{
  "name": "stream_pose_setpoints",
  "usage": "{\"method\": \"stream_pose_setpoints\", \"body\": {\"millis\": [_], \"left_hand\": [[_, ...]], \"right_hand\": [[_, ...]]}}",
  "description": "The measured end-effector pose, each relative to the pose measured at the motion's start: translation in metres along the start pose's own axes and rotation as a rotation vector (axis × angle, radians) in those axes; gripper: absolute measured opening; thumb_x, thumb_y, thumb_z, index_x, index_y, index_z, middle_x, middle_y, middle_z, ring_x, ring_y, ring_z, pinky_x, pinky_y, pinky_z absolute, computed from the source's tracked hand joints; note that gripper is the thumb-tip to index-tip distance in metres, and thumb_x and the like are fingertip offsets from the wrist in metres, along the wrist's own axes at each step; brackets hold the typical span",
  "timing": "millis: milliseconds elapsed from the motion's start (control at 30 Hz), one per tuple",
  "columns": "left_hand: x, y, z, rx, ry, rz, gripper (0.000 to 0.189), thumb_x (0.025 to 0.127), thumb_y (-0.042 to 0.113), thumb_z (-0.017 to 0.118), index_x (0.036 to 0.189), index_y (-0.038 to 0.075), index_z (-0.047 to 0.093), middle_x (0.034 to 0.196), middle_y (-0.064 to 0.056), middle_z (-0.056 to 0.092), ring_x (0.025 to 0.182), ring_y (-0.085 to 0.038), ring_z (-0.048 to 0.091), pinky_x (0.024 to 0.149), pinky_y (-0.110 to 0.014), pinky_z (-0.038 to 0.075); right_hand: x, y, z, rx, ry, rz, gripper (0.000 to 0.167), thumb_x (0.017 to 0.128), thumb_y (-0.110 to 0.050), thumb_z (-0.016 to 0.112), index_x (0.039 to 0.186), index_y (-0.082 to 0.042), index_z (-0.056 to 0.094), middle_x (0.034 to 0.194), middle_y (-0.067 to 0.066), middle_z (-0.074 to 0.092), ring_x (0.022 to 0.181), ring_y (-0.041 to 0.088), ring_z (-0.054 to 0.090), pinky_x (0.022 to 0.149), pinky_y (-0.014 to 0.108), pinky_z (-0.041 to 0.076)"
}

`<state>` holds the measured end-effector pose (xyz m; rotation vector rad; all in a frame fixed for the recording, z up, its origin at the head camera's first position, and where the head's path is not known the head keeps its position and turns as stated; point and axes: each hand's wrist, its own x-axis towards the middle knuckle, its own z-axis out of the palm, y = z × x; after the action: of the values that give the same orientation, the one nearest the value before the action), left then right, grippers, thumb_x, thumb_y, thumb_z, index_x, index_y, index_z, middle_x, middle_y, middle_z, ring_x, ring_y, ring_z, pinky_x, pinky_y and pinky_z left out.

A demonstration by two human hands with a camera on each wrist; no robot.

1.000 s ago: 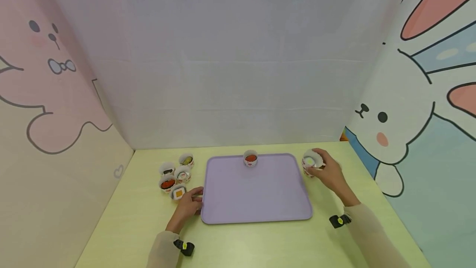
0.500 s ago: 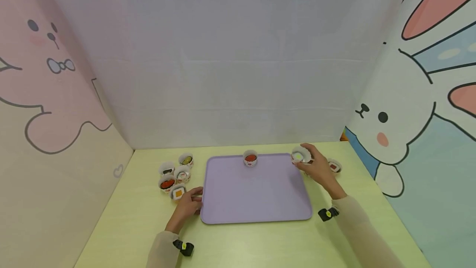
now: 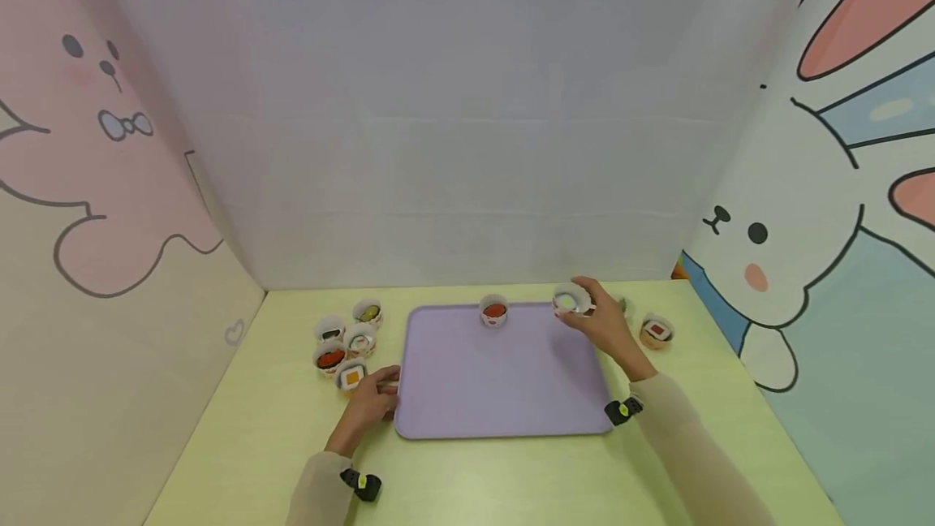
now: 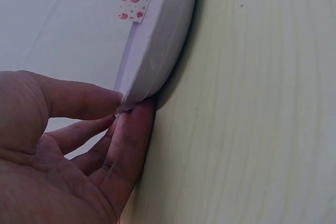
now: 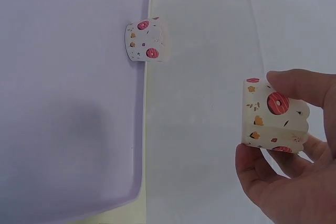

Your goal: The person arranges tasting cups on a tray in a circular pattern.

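Cup: raised, right of frame centre, by the upper-right corner of the tray | right hand: thumb and fingers gripping cup | left hand: pinching tray's left edge | advice: light grip, cup level, tray steady

Passage crosses the lilac tray before the obstructing far-edge cup.

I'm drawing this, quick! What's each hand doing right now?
Left hand: holding, pinching the left edge of the purple tray.
Right hand: holding a white paper cup printed with pink donuts.
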<state>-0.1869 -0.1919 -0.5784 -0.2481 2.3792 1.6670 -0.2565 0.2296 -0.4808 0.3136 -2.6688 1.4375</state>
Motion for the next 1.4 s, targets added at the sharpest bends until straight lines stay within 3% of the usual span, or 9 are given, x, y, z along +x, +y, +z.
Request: {"method": "stream_pose_setpoints", "body": {"millis": [367,500,633,967,1400], "left_hand": [[-0.001,0.002,0.0,0.008,-0.004,-0.004,0.057,0.084,-0.008,0.059,0.14,0.0,0.05,0.13,-0.019,0.057,0.1,-0.024,0.061,0.065,-0.037,0.057],[-0.001,0.004,-0.001,0.013,-0.008,-0.007,0.057,0.084,-0.008,0.06,0.14,0.0,0.05,0.131,-0.019,0.057,0.101,-0.025,0.061,0.065,-0.037,0.057],[0.0,0.002,-0.001,0.013,-0.001,-0.009,0.057,0.084,-0.008,0.06,0.14,0.001,0.051,0.131,-0.018,0.057,0.101,-0.024,0.061,0.065,-0.037,0.057],[0.0,0.0,0.0,0.013,0.004,-0.009,0.057,0.084,-0.008,0.059,0.139,0.0,0.051,0.13,-0.018,0.058,0.099,-0.023,0.061,0.064,-0.036,0.057],[0.001,0.001,0.0,0.011,0.0,-0.014,0.056,0.085,-0.008,0.058,0.14,0.0,0.051,0.131,-0.018,0.058,0.1,-0.023,0.061,0.065,-0.037,0.057]], "right_hand": [[0.014,-0.001,0.02,0.011,-0.001,0.048,0.071,0.086,-0.02,0.075,0.147,-0.011,0.04,0.118,0.021,0.061,0.074,0.02,0.061,0.067,0.031,0.05],[0.021,-0.002,0.029,-0.004,0.005,0.062,0.07,0.085,-0.017,0.076,0.145,-0.011,0.042,0.121,0.022,0.061,0.078,0.023,0.063,0.068,0.031,0.05],[0.028,0.0,0.039,-0.014,-0.008,0.106,0.069,0.084,-0.017,0.075,0.145,-0.012,0.042,0.13,0.021,0.057,0.093,0.029,0.064,0.073,0.033,0.052],[0.037,0.011,0.063,-0.059,-0.025,0.164,0.067,0.083,-0.017,0.073,0.144,-0.012,0.045,0.144,0.019,0.05,0.106,0.03,0.057,0.082,0.04,0.048],[0.039,0.019,0.09,-0.043,-0.024,0.196,0.067,0.078,-0.01,0.077,0.138,-0.011,0.049,0.142,0.02,0.052,0.105,0.031,0.054,0.084,0.042,0.046]]}}
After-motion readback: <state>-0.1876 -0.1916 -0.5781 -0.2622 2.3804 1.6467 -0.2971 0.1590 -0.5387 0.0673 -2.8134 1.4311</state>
